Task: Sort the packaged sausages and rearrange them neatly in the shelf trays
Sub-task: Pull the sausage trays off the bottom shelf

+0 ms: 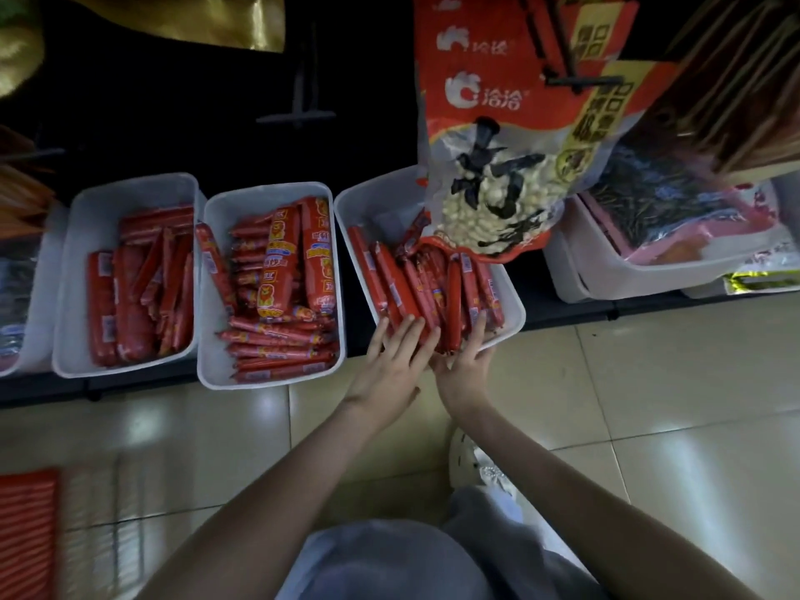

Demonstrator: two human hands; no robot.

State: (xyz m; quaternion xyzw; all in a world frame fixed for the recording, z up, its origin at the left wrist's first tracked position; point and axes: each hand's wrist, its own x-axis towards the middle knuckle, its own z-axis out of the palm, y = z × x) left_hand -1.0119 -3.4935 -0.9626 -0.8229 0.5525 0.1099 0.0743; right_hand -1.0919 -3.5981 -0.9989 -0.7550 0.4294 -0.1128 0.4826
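Fingers straight, your left hand [391, 361] lies flat on the sausages [415, 288] at the near end of the right tray [513, 316]. Your right hand [465, 365], also spread flat, touches the sausages just beside it. Left of that tray sit the middle tray [216, 365] and the left tray [99, 201], both holding sausages too. A snack bag [489, 166] hangs over that tray's far end.

Three white trays sit side by side on the shelf [43, 389]. The left tray [93, 218] holds dark red sausages [130, 313], mostly lengthwise. The middle tray [216, 374] has thin sausages [281, 352] stacked crosswise under fat sausages [318, 262] with yellow labels. The right tray [513, 316], skewed, holds slanting sausages [411, 288] in a rough row.
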